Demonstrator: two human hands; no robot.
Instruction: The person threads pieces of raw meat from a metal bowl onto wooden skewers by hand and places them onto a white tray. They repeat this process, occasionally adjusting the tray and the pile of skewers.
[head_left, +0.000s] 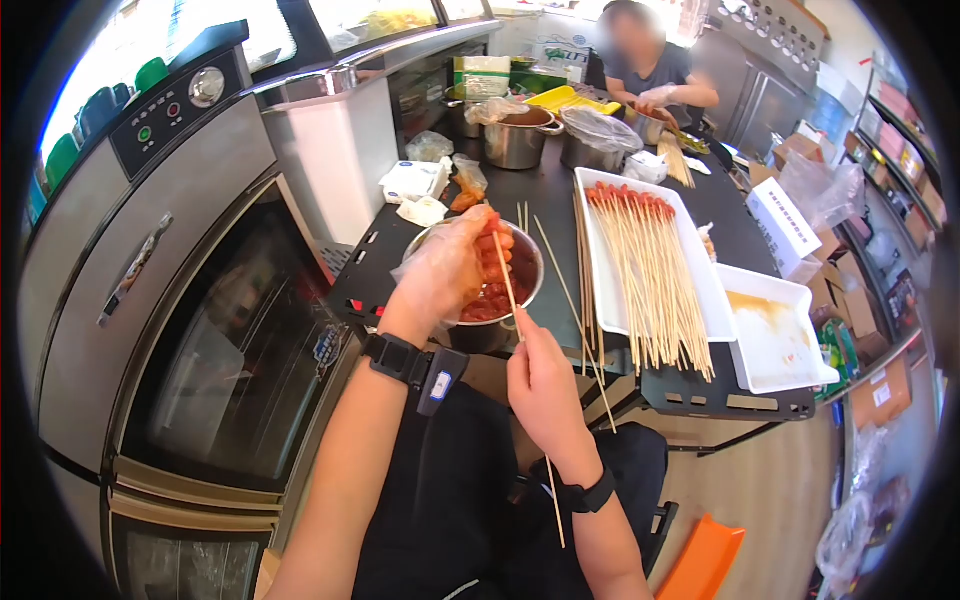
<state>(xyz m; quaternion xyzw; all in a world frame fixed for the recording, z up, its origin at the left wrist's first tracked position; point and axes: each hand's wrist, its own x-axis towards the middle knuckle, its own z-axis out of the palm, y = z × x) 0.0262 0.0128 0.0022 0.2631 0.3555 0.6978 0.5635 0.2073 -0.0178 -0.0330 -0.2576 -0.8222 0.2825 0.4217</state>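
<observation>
L hand, clear-gloved, pinches red meat pieces over round steel bowl, near-centre of counter. R hand grips thin bamboo skewer. Prob. mid-threading; next push needs tip centred.

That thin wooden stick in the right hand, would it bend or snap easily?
Probably light and a little springy: the skewer is very long and thin, running past the right hand on both sides. It could likely snap under sideways force. The wet-looking meat pieces in the gloved left hand may make it slippery.
</observation>
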